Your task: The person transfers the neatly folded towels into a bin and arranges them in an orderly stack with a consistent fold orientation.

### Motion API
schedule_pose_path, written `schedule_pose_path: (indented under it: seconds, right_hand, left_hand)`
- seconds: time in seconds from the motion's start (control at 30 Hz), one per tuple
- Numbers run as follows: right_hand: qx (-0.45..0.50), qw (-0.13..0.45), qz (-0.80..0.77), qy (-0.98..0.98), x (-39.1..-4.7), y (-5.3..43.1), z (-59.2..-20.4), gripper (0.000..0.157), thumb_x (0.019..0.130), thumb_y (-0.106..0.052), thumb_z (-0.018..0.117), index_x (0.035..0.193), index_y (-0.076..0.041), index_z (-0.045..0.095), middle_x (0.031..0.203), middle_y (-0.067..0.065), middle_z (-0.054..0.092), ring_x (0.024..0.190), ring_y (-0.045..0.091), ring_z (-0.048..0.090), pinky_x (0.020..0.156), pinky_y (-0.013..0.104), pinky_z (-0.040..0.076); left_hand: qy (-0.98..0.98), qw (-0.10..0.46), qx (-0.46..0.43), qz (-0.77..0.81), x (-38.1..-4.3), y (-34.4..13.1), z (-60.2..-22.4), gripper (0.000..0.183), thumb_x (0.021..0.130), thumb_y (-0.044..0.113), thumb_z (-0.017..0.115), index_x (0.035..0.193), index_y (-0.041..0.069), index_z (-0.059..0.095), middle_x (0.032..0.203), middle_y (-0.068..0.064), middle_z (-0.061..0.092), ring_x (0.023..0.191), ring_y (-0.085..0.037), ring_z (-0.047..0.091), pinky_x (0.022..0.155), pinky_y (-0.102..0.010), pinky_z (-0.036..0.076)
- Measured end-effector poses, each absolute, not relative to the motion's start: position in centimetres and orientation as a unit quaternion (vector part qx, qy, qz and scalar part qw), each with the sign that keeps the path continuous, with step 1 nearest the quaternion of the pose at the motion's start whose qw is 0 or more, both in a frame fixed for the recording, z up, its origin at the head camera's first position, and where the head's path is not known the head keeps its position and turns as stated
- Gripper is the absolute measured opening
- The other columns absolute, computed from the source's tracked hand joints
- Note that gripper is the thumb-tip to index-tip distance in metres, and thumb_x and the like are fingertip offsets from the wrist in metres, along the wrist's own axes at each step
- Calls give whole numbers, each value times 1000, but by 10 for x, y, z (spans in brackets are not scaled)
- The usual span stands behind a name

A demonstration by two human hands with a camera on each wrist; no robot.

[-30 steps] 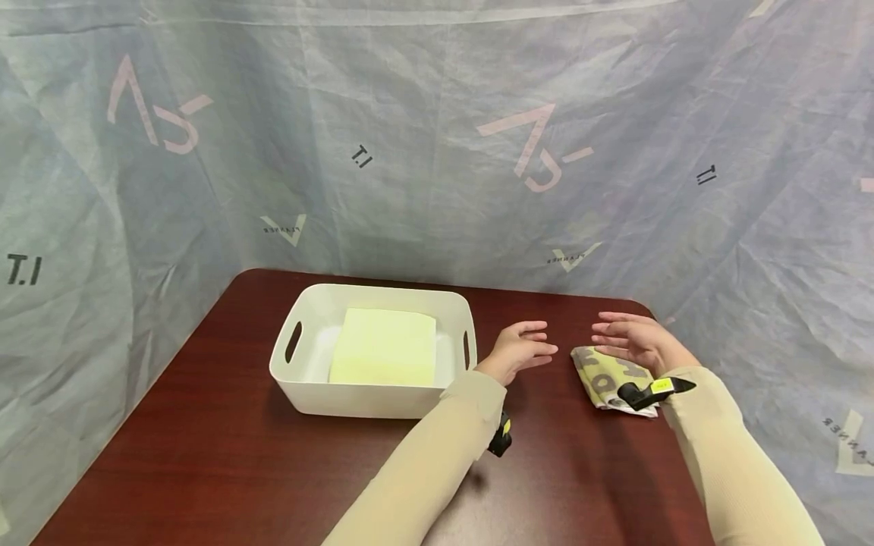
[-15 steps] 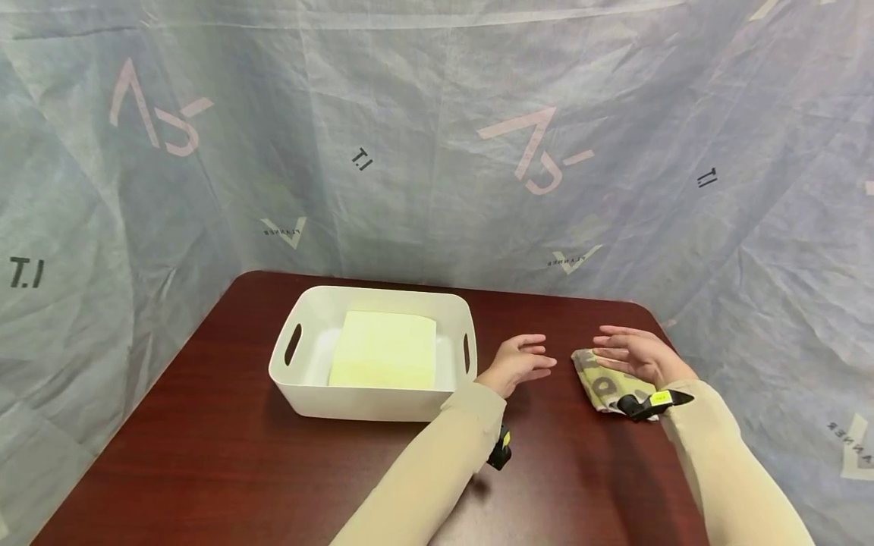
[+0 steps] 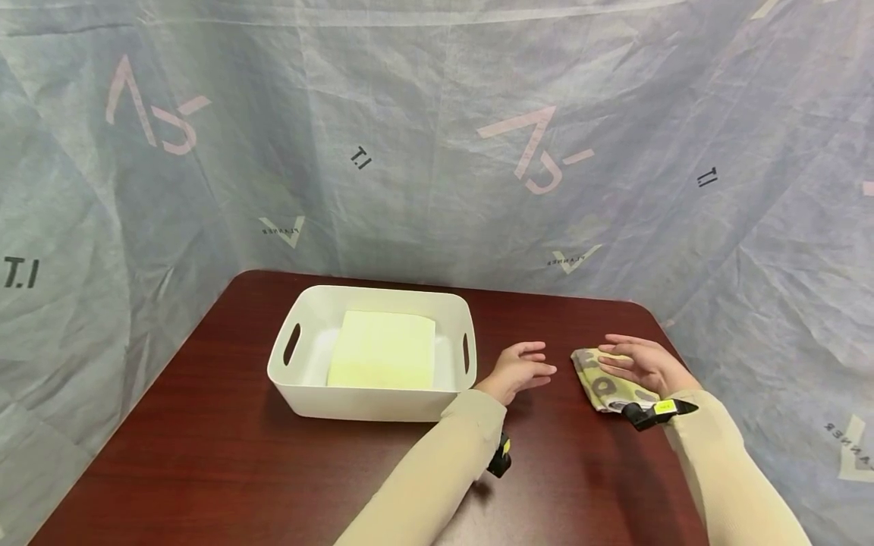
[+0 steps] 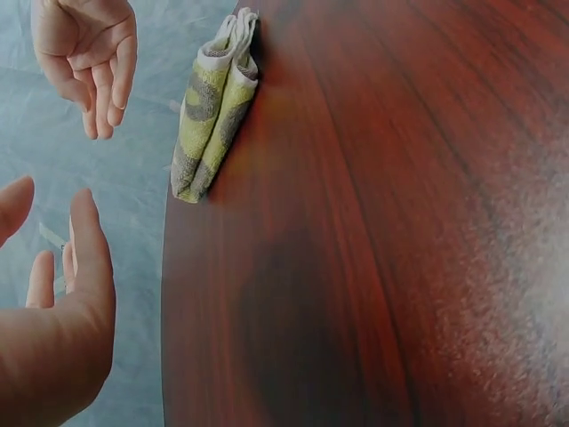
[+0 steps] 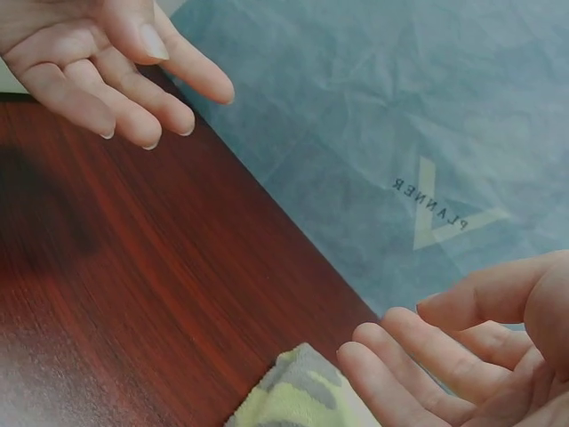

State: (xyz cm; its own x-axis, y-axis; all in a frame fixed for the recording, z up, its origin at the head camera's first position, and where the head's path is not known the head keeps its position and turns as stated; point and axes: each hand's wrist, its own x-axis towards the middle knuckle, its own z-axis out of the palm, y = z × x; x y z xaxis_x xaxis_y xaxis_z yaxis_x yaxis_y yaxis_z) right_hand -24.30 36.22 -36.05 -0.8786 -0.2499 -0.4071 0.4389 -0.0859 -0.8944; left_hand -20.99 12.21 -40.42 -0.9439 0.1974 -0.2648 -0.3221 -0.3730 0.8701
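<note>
A folded yellow-green towel with grey markings and a white edge (image 3: 601, 383) lies at the right side of the table. Above its far right part hovers my right hand (image 3: 645, 362), fingers relaxed and holding nothing. My left hand (image 3: 515, 370) is in the air between the white bin and the towel, palm facing the right hand, fingers loosely bent around nothing. The left wrist view shows the towel (image 4: 213, 116) folded in layers, apart from both hands. In the right wrist view only a corner of the towel (image 5: 298, 391) shows beside my right fingers (image 5: 418, 365).
A white plastic bin (image 3: 369, 403) with cut-out handles stands left of my left hand. Inside it lies a pale yellow folded cloth-like piece (image 3: 384, 349). The dark red table (image 3: 205, 455) ends at a grey printed sheet (image 3: 423, 152) hanging behind and at the sides.
Both hands have sunk slightly lower, the right hand a little more over the towel. Towel and bin have stayed in place.
</note>
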Motion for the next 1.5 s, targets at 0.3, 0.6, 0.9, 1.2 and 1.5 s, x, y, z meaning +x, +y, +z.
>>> schedule_pose_path:
  seconds: [0.3,0.6,0.9,1.2,1.5]
  right_hand:
    - [85,232,-736,630,-242,372,-363,50,94,4,46,139,-4,25,95,-1,63,93,20,64,94,40,44]
    - [91,221,-729,641,-239,384,-367,65,93,5,47,146,2,10,95,-3,64,94,18,63,94,37,45]
    - [122,208,-726,644,-236,395,-368,60,94,-2,51,145,-5,20,95,-2,64,94,18,64,94,37,45]
    - [125,219,-754,607,-238,414,-379,29,95,2,45,95,-18,66,89,4,66,85,21,66,87,36,50]
    - [126,218,-759,601,-236,428,-384,37,95,3,43,83,-21,67,87,1,67,85,21,66,87,36,49]
  left_hand:
    - [537,158,-60,827,-210,129,-409,49,73,-16,68,117,3,61,99,-9,59,83,-23,65,71,-34,56]
    - [541,155,-72,824,-212,139,-415,46,73,-15,68,115,3,61,96,-10,58,81,-22,64,70,-33,56]
    - [545,165,-71,819,-212,145,-418,47,74,-14,68,117,3,60,98,-10,58,83,-23,64,72,-32,56]
    - [554,169,-70,812,-214,153,-424,46,77,-11,68,119,4,59,103,-12,57,88,-22,62,75,-34,55]
    - [551,171,-66,814,-214,160,-429,45,79,-11,65,121,3,56,115,-19,54,90,-23,63,78,-37,54]
